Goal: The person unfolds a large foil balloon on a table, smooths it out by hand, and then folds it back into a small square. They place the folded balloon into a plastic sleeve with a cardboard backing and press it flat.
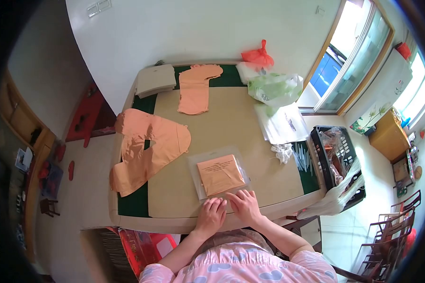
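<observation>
A folded rose-gold foil balloon (222, 175) with small printed text lies inside a clear plastic bag (196, 180) near the table's front edge. At the bag's near edge, my left hand (212, 216) has its fingers curled, closed on the plastic. Close beside it, my right hand (244, 206) pinches the same edge near the lower right corner. The fingertips partly hide what they grip. To the left spreads a large flat foil balloon (167, 139) with a hole in it. A flat foil balloon (194, 92) shaped like a 1 lies farther back.
A stack of grey-white sheets or bags (156, 80) sits at the back left. Along the right are clear plastic bags (283, 123), a green-white bag (275, 88), a red bag (259, 57), white ribbon (282, 152) and thin straws (302, 158). A black crate (322, 141) stands beside the table (241, 118).
</observation>
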Available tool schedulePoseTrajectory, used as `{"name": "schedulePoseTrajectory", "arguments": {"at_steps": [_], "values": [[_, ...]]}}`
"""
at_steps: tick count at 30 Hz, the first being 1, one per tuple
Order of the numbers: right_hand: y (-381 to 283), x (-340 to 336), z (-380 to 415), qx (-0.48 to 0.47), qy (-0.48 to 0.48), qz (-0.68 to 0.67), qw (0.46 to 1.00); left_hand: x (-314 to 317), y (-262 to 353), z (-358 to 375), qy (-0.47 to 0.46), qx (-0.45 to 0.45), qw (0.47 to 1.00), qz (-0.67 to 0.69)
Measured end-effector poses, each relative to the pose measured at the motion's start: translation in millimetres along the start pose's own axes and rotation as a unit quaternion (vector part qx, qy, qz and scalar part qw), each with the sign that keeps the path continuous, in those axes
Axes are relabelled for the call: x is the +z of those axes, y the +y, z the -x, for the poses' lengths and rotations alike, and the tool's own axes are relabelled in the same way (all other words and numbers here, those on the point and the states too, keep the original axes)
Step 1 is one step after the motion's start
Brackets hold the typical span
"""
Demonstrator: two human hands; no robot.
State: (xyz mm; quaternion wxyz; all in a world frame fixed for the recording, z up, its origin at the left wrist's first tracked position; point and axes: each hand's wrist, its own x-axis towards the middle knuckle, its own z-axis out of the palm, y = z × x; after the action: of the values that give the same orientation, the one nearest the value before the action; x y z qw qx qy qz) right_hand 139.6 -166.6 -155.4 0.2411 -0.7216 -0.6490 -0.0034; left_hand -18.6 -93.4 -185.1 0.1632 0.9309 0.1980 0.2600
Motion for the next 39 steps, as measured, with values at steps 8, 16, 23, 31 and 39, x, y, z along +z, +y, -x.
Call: {"name": "schedulePoseTrajectory", "arguments": {"at_steps": [8, 16, 23, 31, 39], "values": [[-0.7, 3.4, -21.6, -0.044, -0.023, -0.022, 0.999, -2.8, 0.5, 1.6, 0.010, 0.014, 1.000, -0.007], [-5.8, 4.5, -35.2, -0.136, -0.063, -0.080, 0.985, -2.9, -4.5, 13.9, -0.013, 0.021, 1.000, -0.010], [-19.7, 12.4, -46.3, -0.156, -0.157, -0.012, 0.975, -0.1, -7.3, 19.4, -0.040, 0.011, 0.999, 0.013], [-27.2, 9.1, -44.9, -0.169, -0.134, -0.006, 0.977, -1.2, -6.9, 16.6, -0.006, 0.024, 1.000, 0.010], [-28.5, 10.7, -45.6, -0.152, -0.120, 0.004, 0.981, -0.7, -7.8, 19.1, -0.048, 0.013, 0.999, -0.014]]}}
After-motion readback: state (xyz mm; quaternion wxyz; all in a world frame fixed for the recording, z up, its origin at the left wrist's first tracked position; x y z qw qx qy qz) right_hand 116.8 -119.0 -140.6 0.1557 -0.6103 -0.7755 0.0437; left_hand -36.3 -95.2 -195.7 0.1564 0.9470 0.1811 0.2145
